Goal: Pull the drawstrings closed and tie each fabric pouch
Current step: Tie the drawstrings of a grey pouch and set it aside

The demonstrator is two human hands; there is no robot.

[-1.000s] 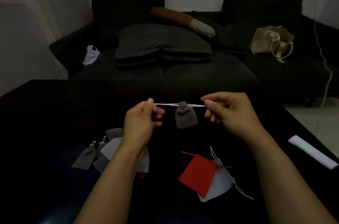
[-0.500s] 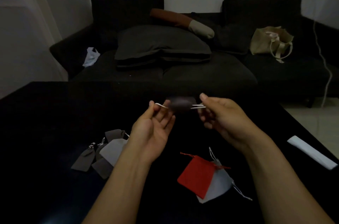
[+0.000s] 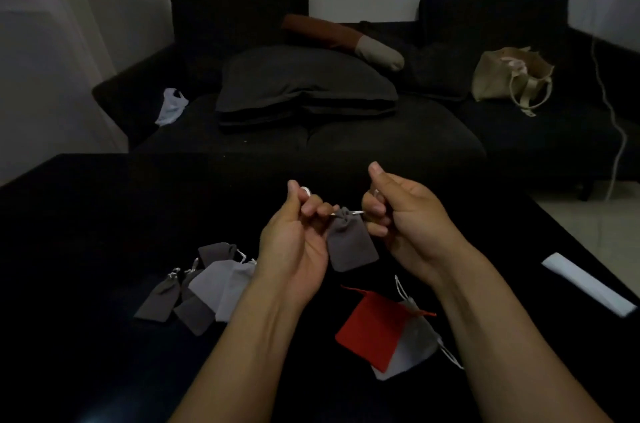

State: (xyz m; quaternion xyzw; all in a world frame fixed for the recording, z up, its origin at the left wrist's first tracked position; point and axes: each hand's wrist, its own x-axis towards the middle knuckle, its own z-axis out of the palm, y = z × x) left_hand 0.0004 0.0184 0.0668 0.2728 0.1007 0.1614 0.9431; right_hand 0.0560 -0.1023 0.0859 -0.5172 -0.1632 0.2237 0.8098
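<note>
The grey pouch hangs in the air between the two hands, above the dark bench, its neck already gathered shut. The left hand pinches one white drawstring end with curled fingers, and the right hand pinches the other the same way, both close to the neck.

To tie it well, I would keep both ends taut so the gathers do not loosen, cross them right at the neck and draw the knot down snug against the fabric.

On the bench a heap of grey pouches lies to the left; a red pouch overlaps a pale one nearer the right, and a white strip lies at the right edge. Behind is a dark sofa with cushions and a beige bag.
</note>
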